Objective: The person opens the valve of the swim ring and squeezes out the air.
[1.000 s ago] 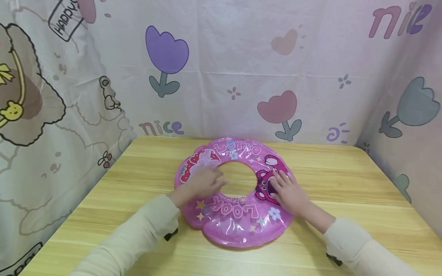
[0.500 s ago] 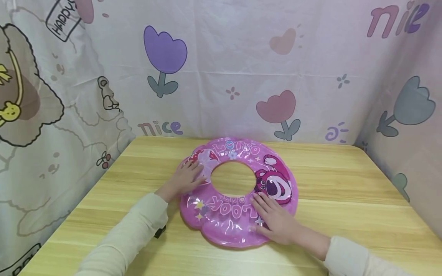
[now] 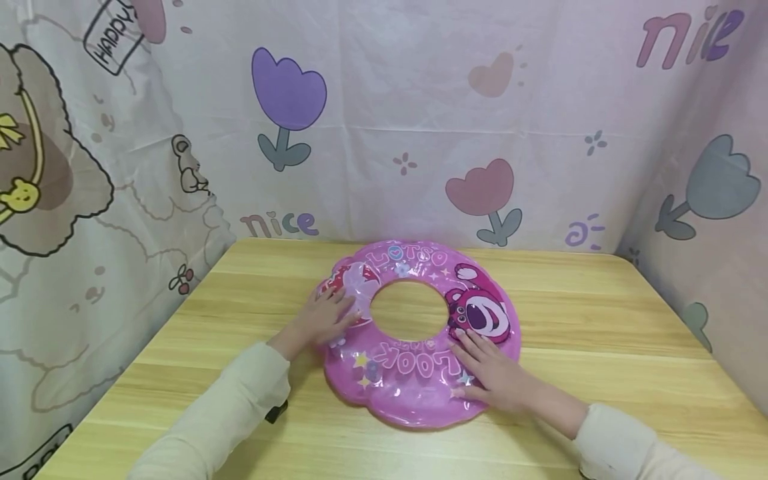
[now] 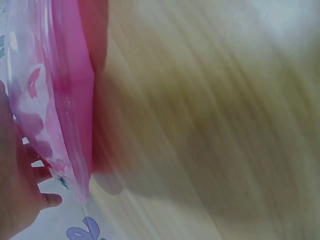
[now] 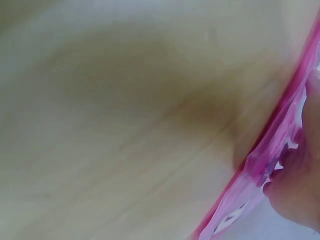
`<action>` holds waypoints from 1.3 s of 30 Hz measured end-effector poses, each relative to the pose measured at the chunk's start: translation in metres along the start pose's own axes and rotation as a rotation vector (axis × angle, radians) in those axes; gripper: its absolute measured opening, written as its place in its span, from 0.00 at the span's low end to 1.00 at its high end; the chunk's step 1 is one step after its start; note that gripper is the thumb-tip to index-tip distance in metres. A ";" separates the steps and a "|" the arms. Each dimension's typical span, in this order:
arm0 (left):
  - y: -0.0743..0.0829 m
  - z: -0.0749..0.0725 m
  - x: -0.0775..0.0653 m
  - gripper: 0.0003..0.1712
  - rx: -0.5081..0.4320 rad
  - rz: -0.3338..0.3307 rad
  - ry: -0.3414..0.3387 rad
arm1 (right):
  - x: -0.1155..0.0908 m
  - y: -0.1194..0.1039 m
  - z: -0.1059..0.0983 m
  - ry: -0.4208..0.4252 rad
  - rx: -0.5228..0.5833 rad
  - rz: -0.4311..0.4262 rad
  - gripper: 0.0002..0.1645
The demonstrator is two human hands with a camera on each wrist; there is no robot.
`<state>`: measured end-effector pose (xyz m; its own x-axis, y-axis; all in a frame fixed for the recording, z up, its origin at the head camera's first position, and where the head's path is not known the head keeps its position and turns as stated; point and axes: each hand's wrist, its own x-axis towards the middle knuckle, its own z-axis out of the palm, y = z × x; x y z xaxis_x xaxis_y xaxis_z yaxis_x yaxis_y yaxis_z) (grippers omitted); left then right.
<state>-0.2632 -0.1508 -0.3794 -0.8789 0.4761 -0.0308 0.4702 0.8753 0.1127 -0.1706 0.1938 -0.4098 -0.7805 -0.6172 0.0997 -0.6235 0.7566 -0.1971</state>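
A pink inflatable swim ring (image 3: pixel 414 400) lies flat on the wooden table, printed with a bear, a strawberry and lettering. My left hand (image 3: pixel 324 317) rests with spread fingers on its left side, over part of the strawberry print. On the lower right of the ring my right hand (image 3: pixel 492 373) lies with fingers extended, just below the bear's face. The left wrist view shows the ring's puffed side (image 4: pixel 75 100) beside the left hand (image 4: pixel 20 185). In the right wrist view the right hand (image 5: pixel 295 180) touches the ring's edge (image 5: pixel 260 160).
The light wooden table (image 3: pixel 600 333) extends around the ring on all sides. Behind it hangs a cloth backdrop (image 3: pixel 384 100) with tulips and lettering, and another printed cloth (image 3: pixel 120 220) stands along the left edge.
My left hand has moved from near the ring's hole out to its left side. The right hand has slid down off the bear print. Lately the ring has shifted slightly right.
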 end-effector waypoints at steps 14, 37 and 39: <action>0.016 0.003 -0.011 0.33 0.002 0.009 -0.013 | -0.008 0.039 -0.020 -0.040 0.059 0.067 0.45; 0.044 0.012 -0.033 0.32 0.084 0.118 0.104 | -0.016 0.086 -0.030 0.003 0.007 0.253 0.40; 0.043 0.012 -0.033 0.29 0.074 0.166 0.155 | -0.017 0.087 -0.031 0.011 -0.008 0.259 0.39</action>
<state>-0.2131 -0.1277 -0.3857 -0.7880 0.6005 0.1356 0.6091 0.7925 0.0299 -0.2132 0.2764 -0.3982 -0.9145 -0.4006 0.0572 -0.4034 0.8908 -0.2094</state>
